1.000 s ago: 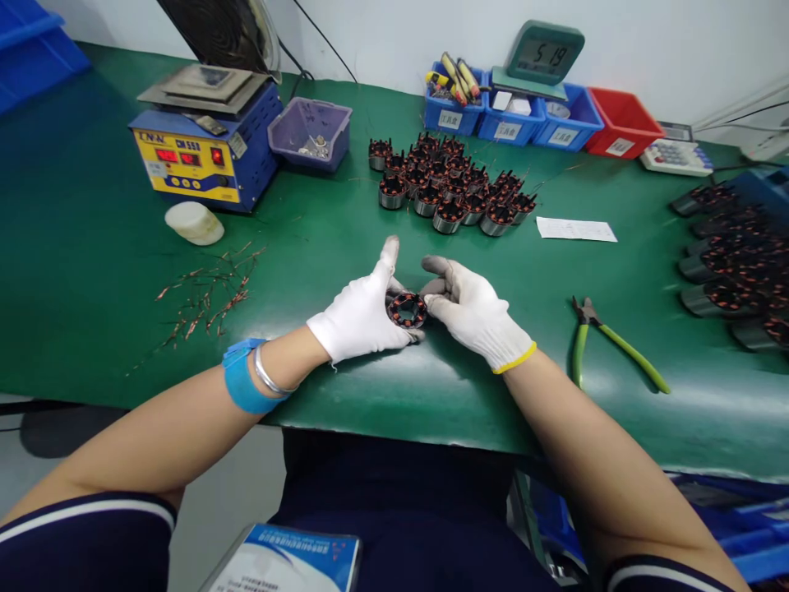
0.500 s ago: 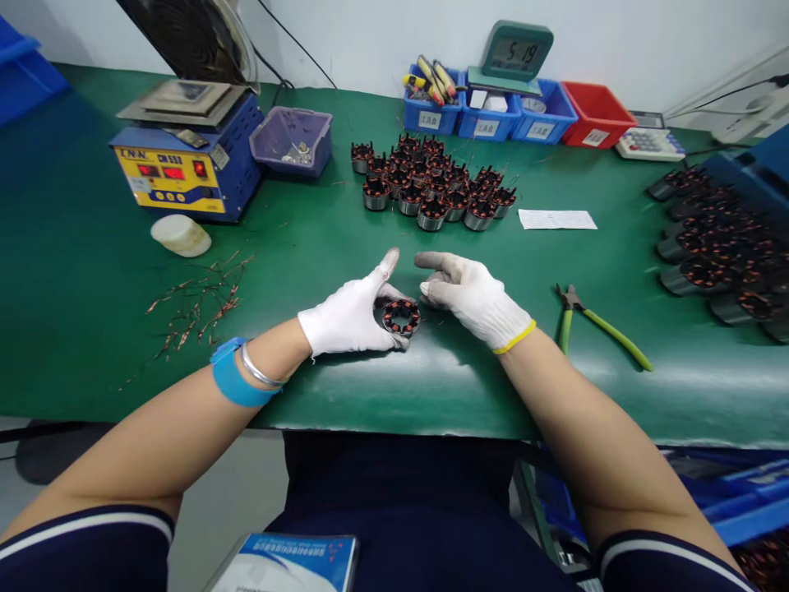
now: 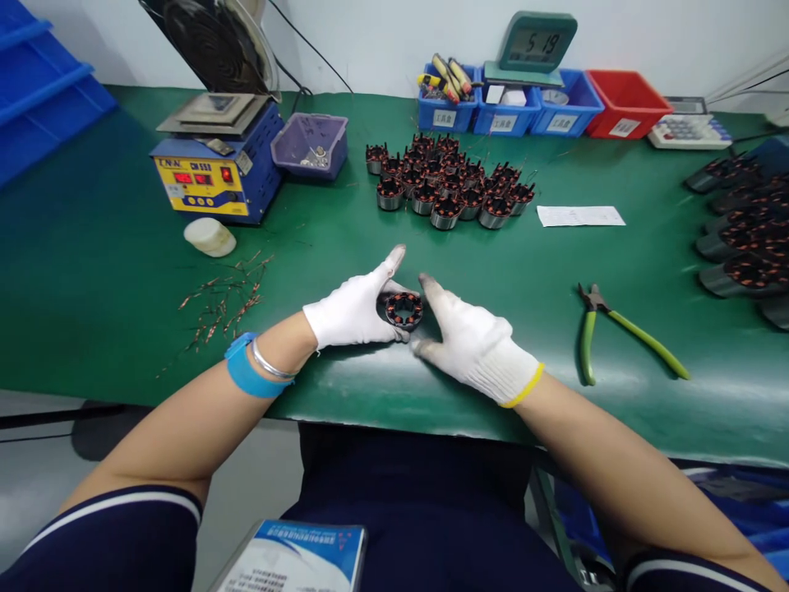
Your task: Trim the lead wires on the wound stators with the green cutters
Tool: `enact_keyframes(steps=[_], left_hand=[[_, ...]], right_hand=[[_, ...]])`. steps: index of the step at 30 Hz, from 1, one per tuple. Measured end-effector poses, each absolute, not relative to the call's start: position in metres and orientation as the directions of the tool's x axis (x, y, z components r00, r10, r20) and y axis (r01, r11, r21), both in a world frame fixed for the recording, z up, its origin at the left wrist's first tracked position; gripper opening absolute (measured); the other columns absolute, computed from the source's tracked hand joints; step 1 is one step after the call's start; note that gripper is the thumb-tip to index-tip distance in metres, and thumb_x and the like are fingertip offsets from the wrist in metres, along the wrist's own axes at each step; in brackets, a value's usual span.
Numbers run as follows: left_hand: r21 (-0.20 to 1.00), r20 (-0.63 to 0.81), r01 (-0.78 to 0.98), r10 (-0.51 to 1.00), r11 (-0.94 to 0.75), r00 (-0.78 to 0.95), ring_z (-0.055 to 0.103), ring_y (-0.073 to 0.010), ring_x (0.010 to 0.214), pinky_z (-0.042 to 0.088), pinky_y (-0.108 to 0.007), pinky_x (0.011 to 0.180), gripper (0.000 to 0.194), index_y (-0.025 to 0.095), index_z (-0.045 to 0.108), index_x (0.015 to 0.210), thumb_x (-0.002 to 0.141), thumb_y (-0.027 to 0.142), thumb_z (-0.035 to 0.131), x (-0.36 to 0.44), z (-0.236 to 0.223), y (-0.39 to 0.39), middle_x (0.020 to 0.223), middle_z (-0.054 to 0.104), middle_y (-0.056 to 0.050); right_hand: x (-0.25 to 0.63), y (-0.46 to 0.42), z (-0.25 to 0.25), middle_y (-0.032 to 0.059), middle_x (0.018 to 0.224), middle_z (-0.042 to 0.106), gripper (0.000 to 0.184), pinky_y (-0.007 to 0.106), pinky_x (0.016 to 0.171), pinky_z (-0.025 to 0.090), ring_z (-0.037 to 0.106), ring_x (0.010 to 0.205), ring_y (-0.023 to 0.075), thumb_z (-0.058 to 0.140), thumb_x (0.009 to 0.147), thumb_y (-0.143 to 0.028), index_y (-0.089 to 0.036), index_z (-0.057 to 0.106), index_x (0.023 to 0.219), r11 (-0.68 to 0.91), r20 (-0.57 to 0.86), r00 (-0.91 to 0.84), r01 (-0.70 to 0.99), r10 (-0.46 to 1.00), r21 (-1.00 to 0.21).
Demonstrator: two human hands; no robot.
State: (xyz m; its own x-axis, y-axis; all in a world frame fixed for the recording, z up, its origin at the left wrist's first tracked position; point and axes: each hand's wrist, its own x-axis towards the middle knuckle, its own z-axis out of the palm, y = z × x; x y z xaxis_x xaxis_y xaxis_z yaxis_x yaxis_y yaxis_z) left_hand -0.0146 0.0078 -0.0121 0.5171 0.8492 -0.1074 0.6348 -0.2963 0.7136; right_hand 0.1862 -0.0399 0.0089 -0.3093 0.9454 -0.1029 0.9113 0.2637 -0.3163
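My left hand [image 3: 361, 308], in a white glove, is closed around one motor stator [image 3: 404, 310], a ring with copper windings and a dark core. Its thumb points up and away while the other fingers wrap the stator's left side. My right hand [image 3: 472, 333], in a white glove with a yellow cuff edge, sits just right of the stator. Thumb and fingers there are spread apart, and nothing shows between them. Green-handled cutting pliers [image 3: 595, 308] lie with their jaws parted, right of my right hand. Several more stators [image 3: 447, 185] stand grouped at the back.
Copper wire scraps [image 3: 228, 300] lie on the left beside a white round block [image 3: 210, 237]. Behind are a blue-yellow heating unit [image 3: 203, 185], a purple bin [image 3: 336, 160], blue bins [image 3: 444, 117] and a red bin [image 3: 625, 107]. More stators [image 3: 740, 275] stand far right; a paper slip [image 3: 579, 216] lies nearer.
My right hand has opened wider and come down beside the stator's right side. My left hand keeps its hold. The whole view has shifted slightly, so the bench things appear further right.
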Motion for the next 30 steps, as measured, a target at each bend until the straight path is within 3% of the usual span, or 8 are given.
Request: enact_keyframes(steps=[4,13,17,19,21,24,27,30], left_hand=[[0.722,-0.139,0.638,0.848,-0.267,0.511,0.066,-0.0223,0.107,0.049,-0.035,0.095,0.124,0.022,-0.001,0.155,0.060,0.037,0.077,-0.013,-0.009,0.007,0.123,0.068,-0.005],[0.773,-0.126,0.584,0.843,-0.246,0.522,0.065,-0.0235,0.110,0.047,-0.039,0.102,0.118,0.020,0.012,0.155,0.059,0.037,0.079,-0.012,-0.004,0.003,0.126,0.067,-0.008],[0.869,-0.021,0.461,0.916,-0.182,0.401,0.065,-0.0250,0.110,0.051,-0.037,0.098,0.059,0.014,0.066,0.118,0.068,0.045,0.073,-0.010,-0.011,0.005,0.119,0.069,-0.010],[0.883,-0.009,0.452,0.957,-0.129,0.290,0.069,-0.0241,0.098,0.054,-0.038,0.090,0.038,0.014,0.072,0.093,0.078,0.047,0.063,-0.013,-0.017,0.011,0.105,0.074,-0.010],[0.813,-0.027,0.574,0.978,-0.098,0.206,0.070,-0.0233,0.084,0.056,-0.039,0.082,0.033,0.016,0.072,0.084,0.082,0.046,0.058,-0.021,-0.020,0.019,0.091,0.075,-0.008],[0.494,0.094,0.859,0.990,-0.135,0.102,0.068,-0.0269,0.089,0.054,-0.042,0.084,0.021,0.020,0.069,0.074,0.079,0.039,0.062,-0.034,-0.014,0.024,0.089,0.073,-0.008],[0.396,0.403,0.874,0.909,-0.280,0.109,0.063,-0.0263,0.108,0.051,-0.041,0.094,0.021,0.021,0.067,0.089,0.080,0.039,0.062,-0.032,-0.003,0.014,0.112,0.069,-0.009],[0.493,0.435,0.670,0.824,-0.556,0.364,0.056,-0.0241,0.124,0.049,-0.038,0.101,0.053,0.017,0.057,0.122,0.079,0.046,0.065,-0.015,-0.001,-0.006,0.135,0.058,-0.012]], right_hand=[[0.189,-0.030,0.005,0.0051,0.107,0.071,0.035,0.034,0.064,0.046,0.065,0.095,0.0297,0.047,0.090,-0.036,-0.031,0.064,0.119,0.211,-0.233,-0.286,0.931,0.929,-0.298],[0.194,-0.022,0.009,0.0013,0.097,0.074,0.030,0.028,0.061,0.038,0.066,0.087,0.0229,0.047,0.091,-0.036,-0.028,0.071,0.107,0.217,-0.260,-0.355,0.871,0.898,-0.441],[0.193,-0.021,0.004,0.0016,0.087,0.073,0.027,0.026,0.059,0.037,0.064,0.077,0.0196,0.048,0.089,-0.034,-0.024,0.073,0.095,0.223,-0.237,-0.369,0.850,0.899,-0.478],[0.194,-0.021,0.003,0.0014,0.085,0.072,0.027,0.026,0.058,0.036,0.063,0.074,0.0189,0.047,0.089,-0.034,-0.025,0.072,0.095,0.229,-0.232,-0.376,0.845,0.897,-0.483],[0.194,-0.022,0.003,0.0017,0.085,0.072,0.028,0.026,0.057,0.036,0.063,0.074,0.0191,0.047,0.089,-0.034,-0.025,0.072,0.098,0.234,-0.229,-0.377,0.848,0.898,-0.476],[0.195,-0.022,0.003,0.0021,0.086,0.073,0.029,0.026,0.057,0.035,0.063,0.076,0.0202,0.047,0.089,-0.035,-0.025,0.072,0.099,0.237,-0.234,-0.373,0.858,0.898,-0.456],[0.194,-0.022,0.004,0.0017,0.085,0.072,0.029,0.026,0.056,0.035,0.063,0.075,0.0199,0.046,0.089,-0.035,-0.026,0.072,0.099,0.232,-0.243,-0.370,0.861,0.897,-0.453],[0.194,-0.022,0.005,0.0012,0.085,0.072,0.026,0.025,0.055,0.034,0.062,0.073,0.0187,0.047,0.088,-0.033,-0.025,0.072,0.095,0.241,-0.233,-0.384,0.848,0.893,-0.472]])
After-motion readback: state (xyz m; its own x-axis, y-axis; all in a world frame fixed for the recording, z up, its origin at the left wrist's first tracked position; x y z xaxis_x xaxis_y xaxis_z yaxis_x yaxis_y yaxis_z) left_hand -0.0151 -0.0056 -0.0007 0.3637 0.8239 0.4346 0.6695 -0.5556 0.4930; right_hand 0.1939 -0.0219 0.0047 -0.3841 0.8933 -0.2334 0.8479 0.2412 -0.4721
